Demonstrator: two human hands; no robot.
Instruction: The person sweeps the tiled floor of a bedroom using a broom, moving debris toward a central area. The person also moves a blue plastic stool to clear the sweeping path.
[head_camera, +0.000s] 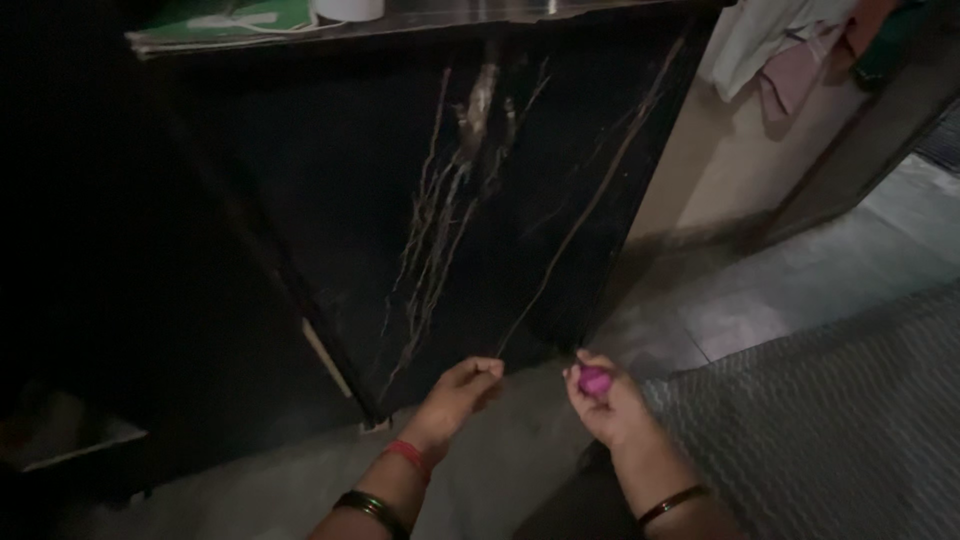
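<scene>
1. While both hands hang low before a dark slab (480, 200), the right hand (605, 400) is curled shut around a small pink thing (593, 379), which peeks out between thumb and fingers; its kind is too small to tell.
2. Just left of it, the left hand (460, 392) is loosely cupped, its fingers bent and narrow, holding nothing that shows; its fingertips lie near the slab's lower edge, and contact cannot be told.
3. Above the hands, the slab stands tilted, black with pale streaks running down its face.
4. Far up past the left hand, a shelf edge (400, 25) carries a white round container (348, 8), cut off by the frame, so its contents are hidden.
5. Right of the right hand lies a grey mat (840, 420) on the floor.
6. Cloths (790, 50) hang at upper right.
7. Bangles (372, 508) ring the left wrist.
</scene>
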